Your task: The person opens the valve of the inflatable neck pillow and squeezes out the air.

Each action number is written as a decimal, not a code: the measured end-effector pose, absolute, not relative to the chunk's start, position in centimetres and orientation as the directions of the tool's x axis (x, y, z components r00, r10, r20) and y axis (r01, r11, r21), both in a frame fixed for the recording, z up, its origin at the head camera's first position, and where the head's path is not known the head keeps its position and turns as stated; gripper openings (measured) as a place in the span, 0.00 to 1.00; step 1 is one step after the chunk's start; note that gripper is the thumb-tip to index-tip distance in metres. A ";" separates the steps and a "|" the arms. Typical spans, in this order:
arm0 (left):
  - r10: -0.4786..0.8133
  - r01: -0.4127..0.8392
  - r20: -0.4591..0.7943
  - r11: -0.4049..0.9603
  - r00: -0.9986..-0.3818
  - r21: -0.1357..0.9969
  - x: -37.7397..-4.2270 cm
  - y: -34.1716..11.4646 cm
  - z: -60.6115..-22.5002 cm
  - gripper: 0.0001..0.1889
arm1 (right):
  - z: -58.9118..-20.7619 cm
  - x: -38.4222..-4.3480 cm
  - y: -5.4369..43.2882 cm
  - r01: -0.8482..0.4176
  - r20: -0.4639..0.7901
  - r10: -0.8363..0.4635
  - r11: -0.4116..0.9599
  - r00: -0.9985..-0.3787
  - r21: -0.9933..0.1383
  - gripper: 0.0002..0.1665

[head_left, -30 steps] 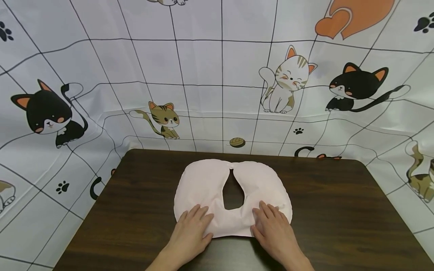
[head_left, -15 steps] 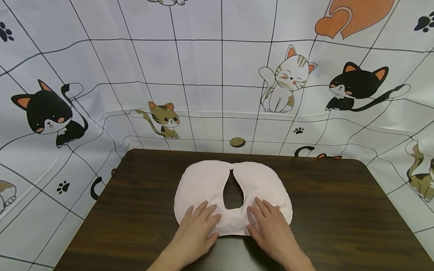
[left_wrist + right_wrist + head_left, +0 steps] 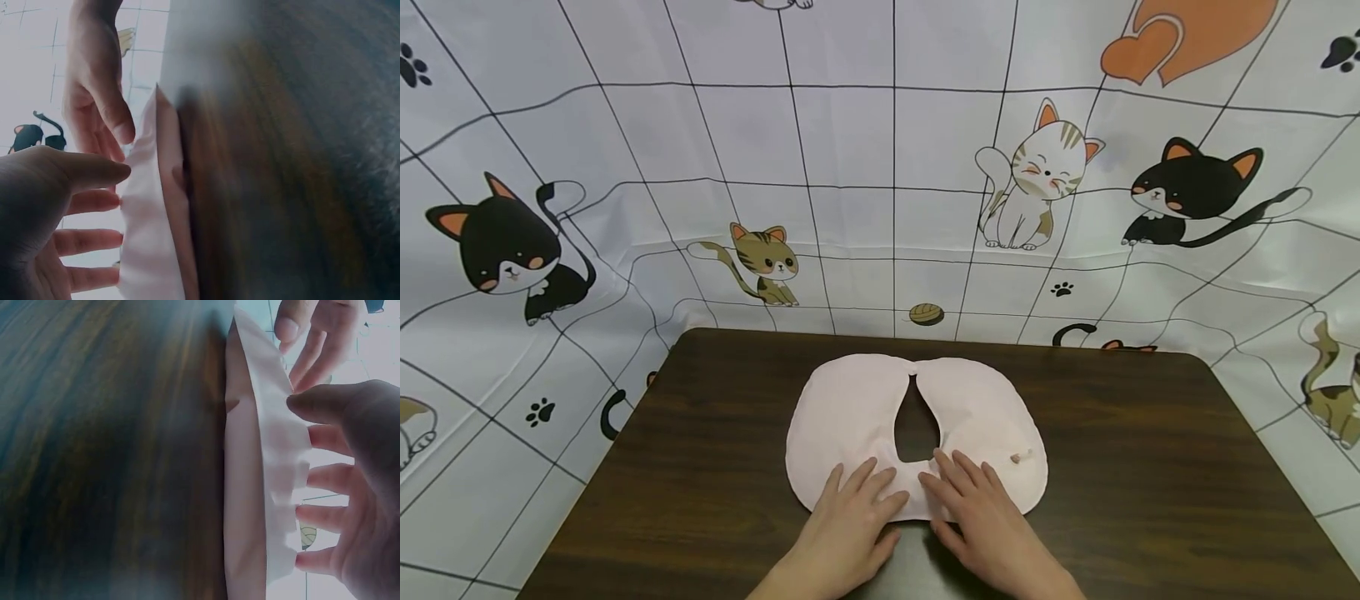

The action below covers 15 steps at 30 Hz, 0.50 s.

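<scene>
A pale pink U-shaped inflatable neck pillow (image 3: 842, 408) lies flat on the dark wooden table (image 3: 1150, 467), its two ends meeting at the far side around a teardrop opening. My left hand (image 3: 850, 525) touches the near edge left of the middle, fingers spread. Just right of the middle, my right hand (image 3: 981, 521) rests its fingertips on the same near part. In the left wrist view the left fingers (image 3: 90, 242) meet the pillow's upper face with their tips. The right fingers (image 3: 325, 519) do likewise in the right wrist view. A small valve (image 3: 1017, 457) shows on the pillow's right side.
Behind and beside the table hangs a white sheet (image 3: 850, 217) with a black grid and printed cats. The table's far edge (image 3: 745, 332) runs close behind the pillow. Bare wood lies to the pillow's left and right.
Both hands have slid toward each other along the pillow's near part, the right one moving left and uncovering the valve. The pillow stays nearly in place.
</scene>
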State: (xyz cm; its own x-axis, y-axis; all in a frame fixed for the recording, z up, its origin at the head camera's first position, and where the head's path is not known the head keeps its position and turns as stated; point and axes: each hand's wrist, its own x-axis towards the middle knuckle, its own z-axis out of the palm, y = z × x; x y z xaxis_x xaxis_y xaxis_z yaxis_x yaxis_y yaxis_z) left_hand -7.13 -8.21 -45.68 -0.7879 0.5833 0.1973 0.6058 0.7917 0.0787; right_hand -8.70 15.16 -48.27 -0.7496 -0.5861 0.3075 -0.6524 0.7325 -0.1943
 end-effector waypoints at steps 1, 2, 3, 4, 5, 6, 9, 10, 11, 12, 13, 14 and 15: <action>0.584 0.604 0.188 0.794 -0.789 0.071 -7.2 -8.2 -45.9 0.20 | -48.4 -8.7 15.2 -0.653 0.293 -0.592 0.732 -0.751 -0.195 0.30; 0.585 0.603 0.180 0.795 -0.791 0.063 -7.2 -8.2 -46.1 0.20 | -48.4 -8.6 15.3 -0.653 0.278 -0.597 0.731 -0.752 -0.198 0.31; 0.587 0.603 0.176 0.796 -0.790 0.053 -7.2 -8.1 -46.3 0.19 | -48.5 -8.6 15.3 -0.653 0.262 -0.602 0.730 -0.754 -0.200 0.32; 0.588 0.603 0.174 0.797 -0.790 0.044 -7.2 -8.1 -46.6 0.19 | -48.6 -8.6 15.4 -0.652 0.247 -0.606 0.731 -0.756 -0.203 0.33; 0.589 0.602 0.172 0.797 -0.790 0.037 -7.3 -8.1 -46.8 0.18 | -48.7 -8.5 15.4 -0.649 0.232 -0.608 0.732 -0.759 -0.205 0.34; 0.590 0.603 0.173 0.797 -0.789 0.029 -7.3 -8.2 -47.0 0.18 | -48.8 -8.5 15.5 -0.645 0.215 -0.609 0.735 -0.763 -0.209 0.34; 0.594 0.605 0.178 0.796 -0.784 0.010 -7.4 -8.2 -47.5 0.18 | -49.1 -8.4 15.6 -0.632 0.179 -0.606 0.741 -0.775 -0.226 0.34; 0.595 0.606 0.181 0.796 -0.783 0.005 -7.4 -8.2 -47.7 0.17 | -49.1 -8.4 15.5 -0.627 0.168 -0.604 0.744 -0.779 -0.231 0.34; 0.595 0.605 0.182 0.796 -0.783 0.002 -7.4 -8.2 -47.8 0.17 | -49.1 -8.4 15.5 -0.621 0.157 -0.602 0.747 -0.783 -0.237 0.34; 0.596 0.606 0.183 0.795 -0.782 0.000 -7.4 -8.2 -47.9 0.17 | -49.0 -8.3 15.5 -0.615 0.144 -0.599 0.750 -0.787 -0.242 0.34; 0.596 0.606 0.183 0.796 -0.782 -0.002 -7.4 -8.2 -47.9 0.17 | -49.0 -8.3 15.5 -0.610 0.133 -0.597 0.753 -0.791 -0.247 0.34; 0.595 0.605 0.182 0.796 -0.783 -0.003 -7.4 -8.2 -48.0 0.17 | -49.0 -8.3 15.5 -0.605 0.123 -0.595 0.755 -0.794 -0.252 0.34; 0.596 0.605 0.181 0.796 -0.782 -0.004 -7.4 -8.2 -48.0 0.18 | -48.9 -8.3 15.5 -0.601 0.113 -0.593 0.759 -0.797 -0.252 0.34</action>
State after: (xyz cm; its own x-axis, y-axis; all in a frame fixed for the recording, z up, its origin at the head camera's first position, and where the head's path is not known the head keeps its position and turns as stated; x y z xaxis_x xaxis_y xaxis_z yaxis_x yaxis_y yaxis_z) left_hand -7.41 -8.22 -48.02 -0.7824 0.5958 0.1811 0.6053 0.7960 -0.0039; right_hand -8.31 15.48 -48.90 -0.7969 -0.5934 0.1131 -0.6007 0.7585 -0.2525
